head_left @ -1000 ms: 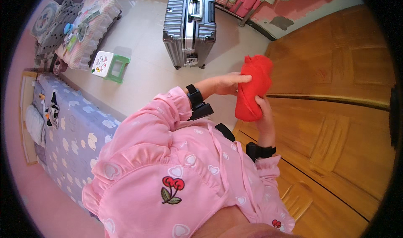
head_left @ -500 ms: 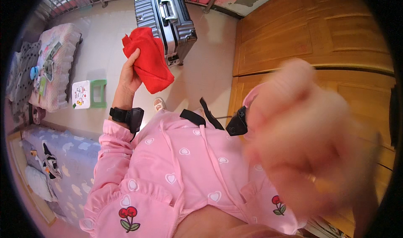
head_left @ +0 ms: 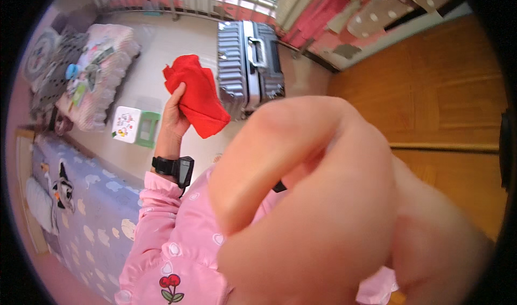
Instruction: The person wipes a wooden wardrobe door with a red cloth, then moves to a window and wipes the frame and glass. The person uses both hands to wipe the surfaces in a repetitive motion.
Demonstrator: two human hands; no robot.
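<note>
My left hand (head_left: pixel 173 116) is raised and grips a folded red cloth (head_left: pixel 196 95), which hangs above the pale floor beside a grey suitcase (head_left: pixel 249 65). A black watch sits on that wrist below the pink sleeve. My right hand (head_left: pixel 323 208) is very close to the camera, blurred, and fills the lower right of the view. Its fingers look curled, and I see nothing in it.
A bed with a blue patterned sheet (head_left: pixel 86 219) runs along the lower left. A small white and green stool (head_left: pixel 133 126) stands on the floor. A pink ruffled cushion (head_left: pixel 99 81) lies at the upper left. Wooden cupboard doors (head_left: pixel 447 106) fill the right.
The right hand let go of the red cloth and rose up close to the camera. The left hand carried the cloth leftward, away from the wooden doors.
</note>
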